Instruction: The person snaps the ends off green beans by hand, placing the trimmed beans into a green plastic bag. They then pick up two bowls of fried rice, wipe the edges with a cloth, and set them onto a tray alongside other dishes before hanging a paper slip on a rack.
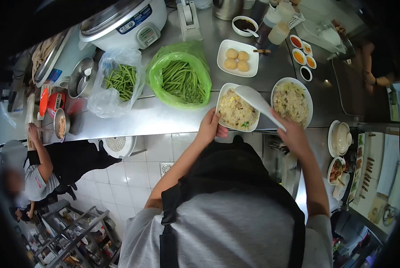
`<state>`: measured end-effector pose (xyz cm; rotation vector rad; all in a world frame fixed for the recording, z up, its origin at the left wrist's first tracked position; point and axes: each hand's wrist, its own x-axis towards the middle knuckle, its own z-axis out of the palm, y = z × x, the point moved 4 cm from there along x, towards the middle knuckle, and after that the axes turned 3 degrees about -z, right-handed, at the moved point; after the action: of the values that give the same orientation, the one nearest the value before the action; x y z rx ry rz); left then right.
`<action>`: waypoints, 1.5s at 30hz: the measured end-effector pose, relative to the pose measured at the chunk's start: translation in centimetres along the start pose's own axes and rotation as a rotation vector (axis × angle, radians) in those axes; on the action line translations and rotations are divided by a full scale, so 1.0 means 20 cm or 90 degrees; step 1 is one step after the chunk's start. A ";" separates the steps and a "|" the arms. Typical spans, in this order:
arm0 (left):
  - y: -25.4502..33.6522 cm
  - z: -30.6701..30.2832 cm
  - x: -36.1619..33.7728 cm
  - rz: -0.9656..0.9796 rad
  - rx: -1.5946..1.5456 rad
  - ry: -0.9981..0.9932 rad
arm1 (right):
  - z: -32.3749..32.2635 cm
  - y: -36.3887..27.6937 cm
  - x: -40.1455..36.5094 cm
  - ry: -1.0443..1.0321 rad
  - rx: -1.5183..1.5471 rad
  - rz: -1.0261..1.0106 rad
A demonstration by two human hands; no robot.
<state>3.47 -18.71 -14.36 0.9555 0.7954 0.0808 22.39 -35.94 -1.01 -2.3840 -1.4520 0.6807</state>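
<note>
My left hand [209, 127] is closed on the near left edge of a white square bowl [256, 126] filled with fried rice [235, 111]. Gripped in my right hand [293, 134] is a white rice paddle [260, 103], its blade over the right side of that bowl. The blade hides part of the rice. Just right of it, partly behind my right hand, stands a white oval dish [310, 105] heaped with more fried rice [291, 100]. Beyond the square bowl sits a square plate [224, 49] with several round buns [237, 60].
Green beans fill a green bag [200, 96] and a clear bag [101, 100] on the steel counter [133, 127]. A rice cooker [133, 29], sauce bowl [245, 24], bottles [279, 33] and small sauce cups [306, 73] stand behind. At left, a co-worker [41, 172] reaches toward a metal bowl [61, 125].
</note>
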 end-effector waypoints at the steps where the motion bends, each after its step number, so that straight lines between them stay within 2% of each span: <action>1: -0.02 0.01 0.00 0.003 -0.019 0.004 | 0.03 -0.02 -0.02 0.014 -0.006 -0.016; 7: -0.02 0.06 0.02 -0.013 -0.038 -0.028 | 0.04 -0.03 -0.01 0.065 -0.045 0.037; 10: -0.03 0.05 0.02 -0.026 -0.038 -0.028 | 0.11 -0.01 -0.02 0.050 0.000 0.009; 13: -0.03 0.05 0.02 -0.025 -0.037 -0.022 | 0.00 -0.01 -0.02 0.097 0.091 -0.004; 16: -0.03 0.07 0.01 -0.042 -0.045 -0.024 | 0.06 0.01 -0.03 -0.030 0.134 0.179; 18: -0.03 0.11 -0.02 -0.078 -0.067 -0.025 | 0.20 -0.03 -0.07 0.058 0.186 0.170; 21: -0.11 0.20 -0.01 -0.168 -0.199 -0.107 | 0.43 -0.09 -0.11 0.158 0.204 0.131; 23: -0.15 0.23 -0.01 -0.226 -0.247 -0.187 | 0.44 -0.10 -0.12 0.222 0.243 0.064; 24: -0.16 0.24 -0.02 -0.257 -0.268 -0.228 | 0.41 -0.10 -0.12 0.194 0.239 0.089; 26: -0.13 0.26 -0.04 -0.257 -0.236 -0.223 | 0.30 -0.09 -0.13 0.138 0.229 0.141; 31: -0.09 0.25 -0.04 -0.210 -0.157 -0.219 | 0.33 -0.10 -0.14 0.133 0.196 0.066; 33: -0.09 0.26 -0.04 -0.207 -0.145 -0.225 | 0.29 -0.10 -0.11 0.108 0.157 0.066; 36: -0.10 0.26 -0.05 -0.191 -0.147 -0.214 | 0.14 -0.14 -0.14 0.134 0.201 0.025; 39: -0.10 0.26 -0.05 -0.191 -0.163 -0.205 | 0.22 -0.11 -0.18 0.068 0.153 0.035; 42: -0.09 0.26 -0.06 -0.173 -0.153 -0.195 | 0.18 -0.08 -0.13 0.060 0.154 0.040; 45: -0.08 0.23 -0.06 -0.156 -0.161 -0.173 | 0.01 -0.06 -0.18 -0.026 0.264 0.108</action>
<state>5.15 -23.40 -13.37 0.6080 0.6268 -0.1560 19.88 -38.51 0.25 -2.1876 -1.0060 0.9703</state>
